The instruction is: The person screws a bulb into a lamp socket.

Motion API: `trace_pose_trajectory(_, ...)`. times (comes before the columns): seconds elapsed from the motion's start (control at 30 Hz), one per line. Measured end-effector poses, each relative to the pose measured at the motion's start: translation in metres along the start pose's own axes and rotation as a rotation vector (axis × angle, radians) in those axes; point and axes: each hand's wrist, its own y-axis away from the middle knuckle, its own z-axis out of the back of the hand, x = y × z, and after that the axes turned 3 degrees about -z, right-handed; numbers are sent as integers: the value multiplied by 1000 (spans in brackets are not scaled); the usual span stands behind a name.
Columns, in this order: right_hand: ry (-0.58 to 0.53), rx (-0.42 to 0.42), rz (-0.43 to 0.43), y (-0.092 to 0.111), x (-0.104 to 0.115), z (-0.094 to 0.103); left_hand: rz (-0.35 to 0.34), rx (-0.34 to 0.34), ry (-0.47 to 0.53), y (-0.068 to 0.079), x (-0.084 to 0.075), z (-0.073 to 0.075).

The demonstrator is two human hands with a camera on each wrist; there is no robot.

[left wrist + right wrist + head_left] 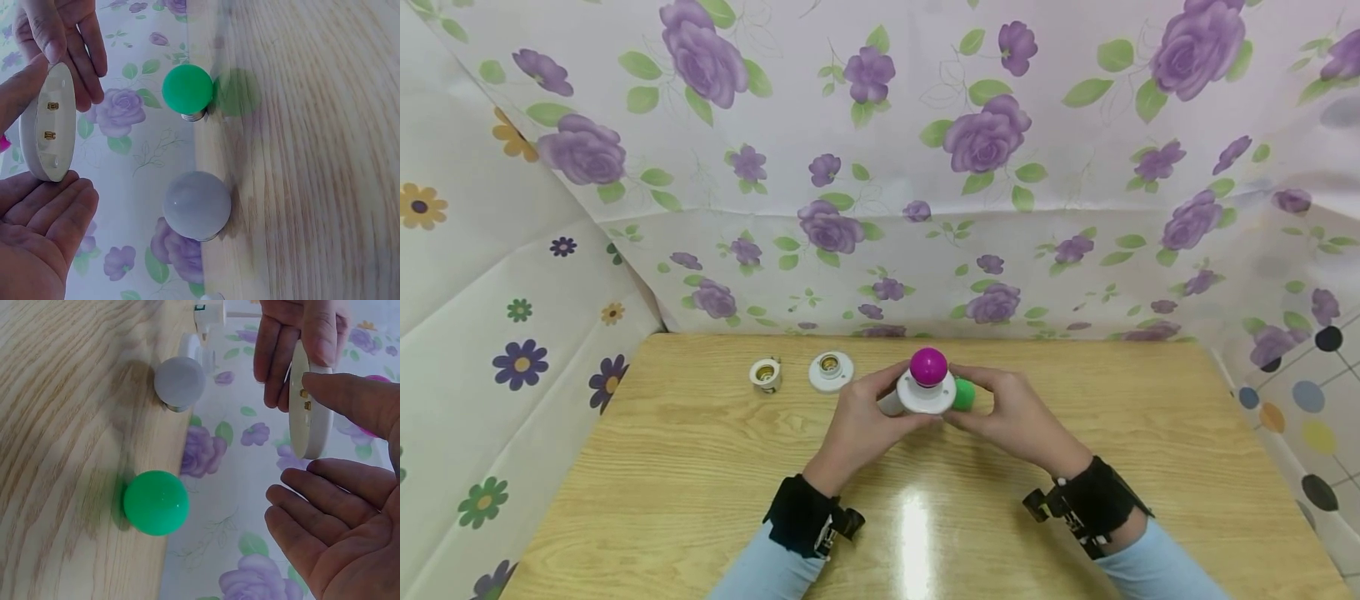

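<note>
Both hands hold a round white lamp holder (925,403) in the air, with a magenta light bulb (928,367) standing upright in it. The left hand (861,417) grips its left side between thumb and fingers. The right hand (1017,417) grips the opposite side, its thumb on the near edge. In both wrist views the holder's hollow underside shows, with two small brass terminals (50,135). Behind the hands a green bulb (156,503) and a white bulb (197,205) rest on the table, partly hidden in the head view.
On the wooden table (700,467), a disc-shaped lamp holder (822,384) stands left of the hands, and a smaller white socket (766,375) sits farther left. A flowered cloth (895,167) hangs along the table's back edge. Patterned cloth also hangs at both sides.
</note>
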Motion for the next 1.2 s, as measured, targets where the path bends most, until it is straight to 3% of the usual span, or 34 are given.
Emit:
trace_pose_trajectory(0.27, -2, 5, -3, -1, -2, -4, 4, 6, -5, 1, -1, 1)
trace_pose_trajectory(0.7, -26, -68, -40, -4, 0, -13, 15, 2, -8, 2, 0, 0)
trace_pose_trajectory(1.2, -44, -80, -62, -4, -3, -16, 39, 108, -58, 4, 0, 3)
